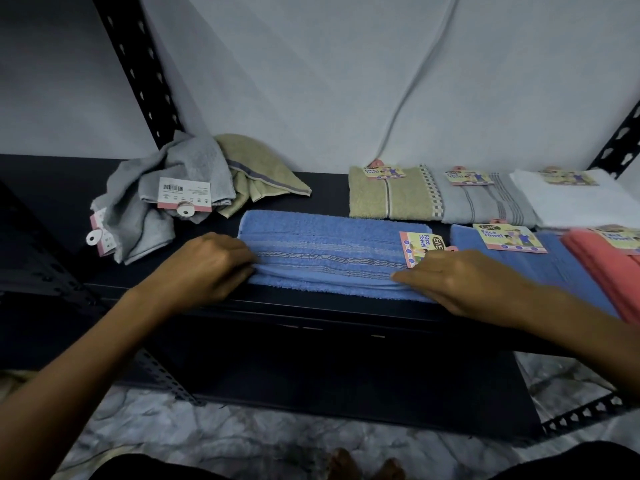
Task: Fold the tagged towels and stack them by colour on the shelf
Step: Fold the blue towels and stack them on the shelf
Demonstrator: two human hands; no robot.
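Blue terry face towel [325, 251] being folded on dark shelf [62, 188], near front edge.

L hand [204, 268] is pinching towel's left end, fingers curled over the fold; R hand [460, 285] is lying flat w/ fingers straight, pressing right end beside card tag [420, 247]. Towel is showing looped pile w/ woven stripe bands, oblong shape. Crumpled grey towel [162, 199] & olive towel [256, 171] are sitting at back left; folded olive, grey, white, blue & coral stacks are lying at right.
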